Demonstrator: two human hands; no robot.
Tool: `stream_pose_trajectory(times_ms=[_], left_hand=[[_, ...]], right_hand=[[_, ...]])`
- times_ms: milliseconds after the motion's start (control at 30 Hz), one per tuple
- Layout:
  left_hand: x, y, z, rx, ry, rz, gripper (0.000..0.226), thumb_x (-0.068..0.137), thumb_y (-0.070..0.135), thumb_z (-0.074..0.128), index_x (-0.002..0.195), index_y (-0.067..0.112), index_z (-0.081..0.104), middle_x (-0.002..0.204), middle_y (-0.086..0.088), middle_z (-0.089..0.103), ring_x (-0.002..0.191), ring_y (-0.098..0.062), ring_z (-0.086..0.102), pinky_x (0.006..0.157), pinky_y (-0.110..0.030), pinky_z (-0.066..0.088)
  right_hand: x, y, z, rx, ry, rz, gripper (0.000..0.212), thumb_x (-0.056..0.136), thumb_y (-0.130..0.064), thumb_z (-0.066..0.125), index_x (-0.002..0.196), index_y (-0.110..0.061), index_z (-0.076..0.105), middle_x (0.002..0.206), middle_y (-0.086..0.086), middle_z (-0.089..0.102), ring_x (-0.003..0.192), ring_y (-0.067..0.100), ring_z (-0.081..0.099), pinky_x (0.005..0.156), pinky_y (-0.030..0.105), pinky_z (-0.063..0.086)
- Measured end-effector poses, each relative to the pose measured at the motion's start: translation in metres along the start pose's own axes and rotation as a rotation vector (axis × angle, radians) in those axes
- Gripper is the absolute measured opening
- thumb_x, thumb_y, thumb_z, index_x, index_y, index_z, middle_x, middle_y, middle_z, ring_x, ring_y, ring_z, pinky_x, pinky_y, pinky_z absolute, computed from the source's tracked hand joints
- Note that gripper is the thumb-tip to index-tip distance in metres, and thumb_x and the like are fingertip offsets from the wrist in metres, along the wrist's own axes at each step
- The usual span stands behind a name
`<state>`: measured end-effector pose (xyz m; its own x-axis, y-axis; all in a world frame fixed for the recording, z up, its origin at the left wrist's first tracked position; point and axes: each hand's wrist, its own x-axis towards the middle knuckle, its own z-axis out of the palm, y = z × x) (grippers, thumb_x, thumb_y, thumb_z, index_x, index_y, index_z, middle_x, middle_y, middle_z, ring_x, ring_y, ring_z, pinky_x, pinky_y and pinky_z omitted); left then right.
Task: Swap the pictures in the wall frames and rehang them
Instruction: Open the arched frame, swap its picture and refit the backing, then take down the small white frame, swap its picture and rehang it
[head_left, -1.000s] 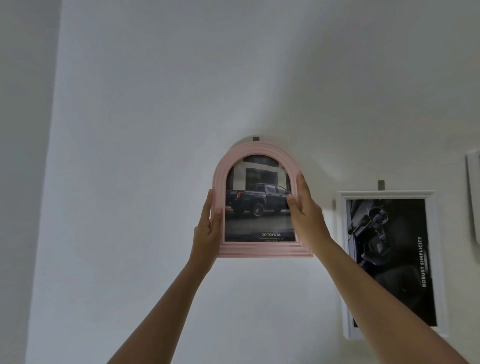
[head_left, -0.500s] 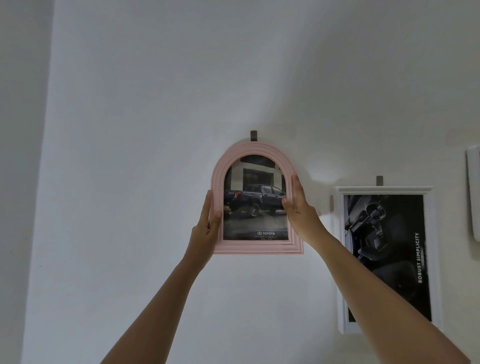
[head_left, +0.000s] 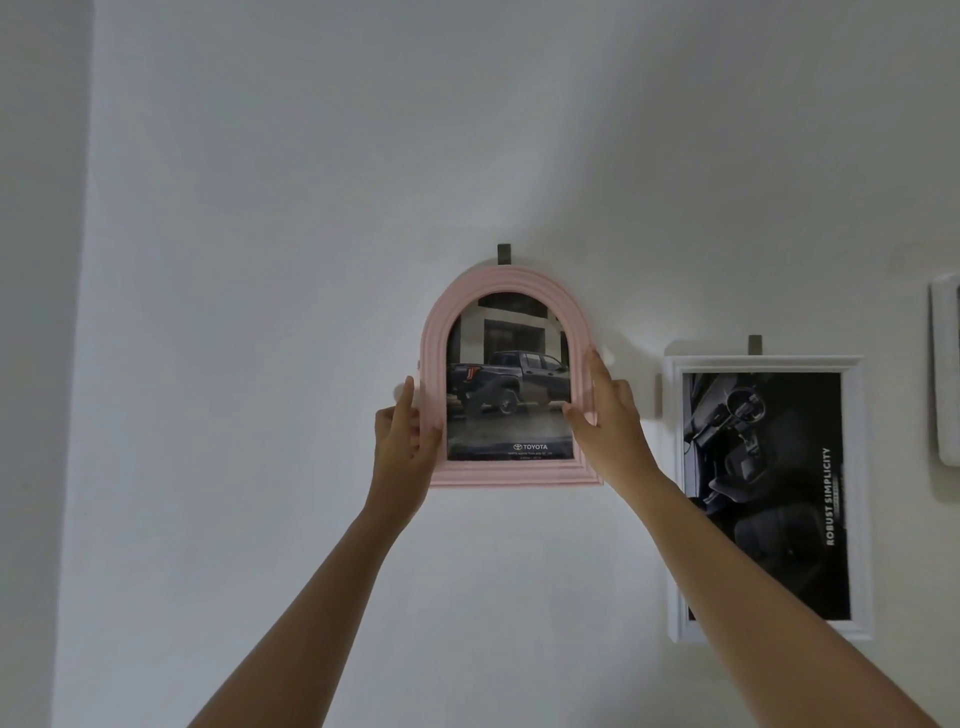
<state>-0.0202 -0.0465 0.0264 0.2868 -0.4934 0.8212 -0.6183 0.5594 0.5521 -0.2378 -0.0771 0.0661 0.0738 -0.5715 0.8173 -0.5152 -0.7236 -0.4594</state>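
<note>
A pink arched frame (head_left: 506, 280) with a picture of a dark pickup truck sits upright against the white wall. Its top touches a small dark wall hook (head_left: 503, 254). My left hand (head_left: 404, 447) grips the frame's left edge, thumb on the front. My right hand (head_left: 609, 415) grips its right edge, thumb on the glass. To the right hangs a white rectangular frame (head_left: 860, 493) with a dark car-interior picture, under its own hook (head_left: 755, 344); my right forearm crosses its lower left corner.
The edge of a third white frame (head_left: 943, 369) shows at the far right. A wall corner (head_left: 85, 364) runs down the left side. Bare white wall lies above and left of the pink frame.
The pink frame has settled slightly lower under the hook, so more of the hook shows above its top. Both hands keep their hold on its sides.
</note>
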Motion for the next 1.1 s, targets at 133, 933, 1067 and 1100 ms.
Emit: stream_pose_trajectory(times_ms=[133,933,1067,1100], left_hand=[[-0.003,0.000,0.002,0.001,0.014,0.015,0.052,0.099,0.031,0.035,0.147,0.024,0.017,0.118,0.004,0.033,0.103,-0.010,0.042,0.089,-0.023,0.042],[0.003,0.053,0.024,0.062,0.269,0.192,0.042,0.097,0.022,0.042,0.139,0.016,0.036,0.135,-0.006,0.036,0.121,-0.013,0.035,0.086,-0.004,0.028],[0.012,0.108,0.074,0.067,0.234,0.302,0.042,0.095,0.024,0.042,0.136,0.012,0.041,0.135,-0.007,0.042,0.117,-0.006,0.035,0.097,-0.011,0.026],[0.012,0.124,0.092,0.081,0.217,0.323,0.044,0.093,0.026,0.041,0.135,0.012,0.042,0.134,-0.007,0.044,0.118,-0.008,0.036,0.099,-0.018,0.028]], right_hand=[[-0.005,0.004,0.002,-0.014,0.041,-0.030,0.070,0.092,-0.018,0.054,0.147,-0.028,0.012,0.103,0.002,0.036,0.088,0.017,0.047,0.082,0.021,0.036],[-0.005,0.020,-0.046,-0.043,0.187,-0.098,0.050,0.093,-0.021,0.052,0.140,-0.021,0.035,0.131,0.006,0.039,0.121,0.020,0.043,0.098,0.038,0.044],[0.004,0.040,-0.118,-0.138,0.206,-0.140,0.042,0.094,-0.023,0.049,0.135,-0.017,0.043,0.133,0.004,0.042,0.122,0.017,0.043,0.097,0.020,0.032],[0.006,0.049,-0.139,-0.175,0.199,-0.143,0.041,0.094,-0.023,0.048,0.135,-0.017,0.044,0.133,0.004,0.042,0.122,0.016,0.043,0.096,0.019,0.030]])
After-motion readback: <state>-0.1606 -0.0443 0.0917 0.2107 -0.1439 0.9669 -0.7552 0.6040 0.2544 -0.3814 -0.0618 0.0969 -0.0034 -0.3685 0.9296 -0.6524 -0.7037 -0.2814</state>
